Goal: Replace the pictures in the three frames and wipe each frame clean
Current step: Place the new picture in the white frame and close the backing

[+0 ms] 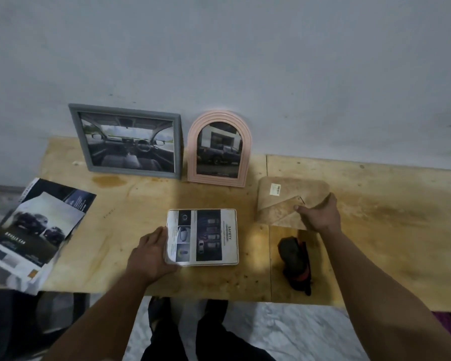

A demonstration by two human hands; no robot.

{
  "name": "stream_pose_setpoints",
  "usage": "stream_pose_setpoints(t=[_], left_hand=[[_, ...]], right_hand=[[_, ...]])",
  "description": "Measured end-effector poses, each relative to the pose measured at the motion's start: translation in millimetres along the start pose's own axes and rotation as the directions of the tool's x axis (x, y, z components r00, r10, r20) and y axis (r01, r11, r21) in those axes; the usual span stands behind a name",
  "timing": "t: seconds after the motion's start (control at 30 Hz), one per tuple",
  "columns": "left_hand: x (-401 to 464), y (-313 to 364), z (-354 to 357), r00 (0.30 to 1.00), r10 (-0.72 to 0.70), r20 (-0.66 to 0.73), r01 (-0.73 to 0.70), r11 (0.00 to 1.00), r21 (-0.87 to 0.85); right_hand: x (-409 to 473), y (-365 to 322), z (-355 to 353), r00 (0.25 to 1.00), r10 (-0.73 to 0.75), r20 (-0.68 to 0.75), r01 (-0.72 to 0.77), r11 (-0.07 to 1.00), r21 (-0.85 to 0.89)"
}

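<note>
Plywood table [130,204] carries rounded white frame [202,237], brown backing board [292,201].

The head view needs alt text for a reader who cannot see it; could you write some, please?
A person's left hand holds a white frame lying flat on a wooden table, while the right hand grips its brown backing board. A grey frame and pink arched frame lean against the wall.
</note>
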State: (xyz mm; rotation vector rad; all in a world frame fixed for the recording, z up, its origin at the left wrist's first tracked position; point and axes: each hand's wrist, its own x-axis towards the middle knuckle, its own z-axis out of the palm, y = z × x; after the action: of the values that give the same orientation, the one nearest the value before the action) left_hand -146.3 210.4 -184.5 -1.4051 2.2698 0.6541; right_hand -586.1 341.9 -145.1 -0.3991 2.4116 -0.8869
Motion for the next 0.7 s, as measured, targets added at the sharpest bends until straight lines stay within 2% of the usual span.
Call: stream_pose_setpoints(t=[0.07, 0.37, 0.7], left_hand=[[-2, 1, -3, 1.000, -0.006, 0.001, 0.006, 1.000, -0.024], [-7, -4, -2, 0.999, 0.020, -0.049, -0.023, 0.998, -0.055], [-11, -15, 4, 0.995, 0.059, -0.081, -0.064, 0.996, -0.067]], right_hand=[[-10, -5, 7, 0.999, -0.033, 0.017, 0.033, 0.998, 0.048], [-101, -19, 100, 0.950, -0.136, 0.279, 0.107, 0.987, 0.117], [-141, -28, 167, 0.960, -0.102, 0.262, 0.116, 0.992, -0.040]])
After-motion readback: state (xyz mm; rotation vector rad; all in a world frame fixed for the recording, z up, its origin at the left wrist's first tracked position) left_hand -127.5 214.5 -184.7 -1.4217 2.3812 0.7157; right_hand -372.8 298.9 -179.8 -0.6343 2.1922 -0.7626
